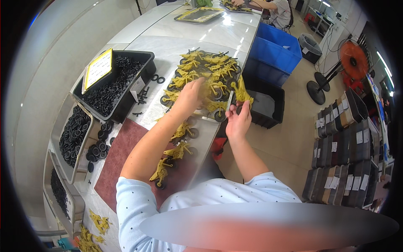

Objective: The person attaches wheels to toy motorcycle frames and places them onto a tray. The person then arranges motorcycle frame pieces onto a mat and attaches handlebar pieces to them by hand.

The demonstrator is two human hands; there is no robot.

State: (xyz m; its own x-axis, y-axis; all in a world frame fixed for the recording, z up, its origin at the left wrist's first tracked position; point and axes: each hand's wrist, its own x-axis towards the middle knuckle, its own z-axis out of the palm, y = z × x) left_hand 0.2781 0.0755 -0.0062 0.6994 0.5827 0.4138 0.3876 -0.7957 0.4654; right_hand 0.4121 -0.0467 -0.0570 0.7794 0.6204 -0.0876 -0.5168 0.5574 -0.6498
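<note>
A tray on the table carries several yellow toy motorcycle bodies with black wheels, packed close together. My left hand reaches over these toy motorcycles. Blur and overlap with the yellow parts keep me from telling whether its fingers hold one. To the right of the tray, past the table edge, my right hand is closed on a yellow toy motorcycle body, which points upward from the fingers. More toy motorcycles lie in a row nearer to me, by the dark red mat.
On the left stand a black bin of small black parts, a tub of black wheels and another tub. Loose yellow bodies lie at lower left. Blue crates and a black crate stand right of the table. A person sits farther off.
</note>
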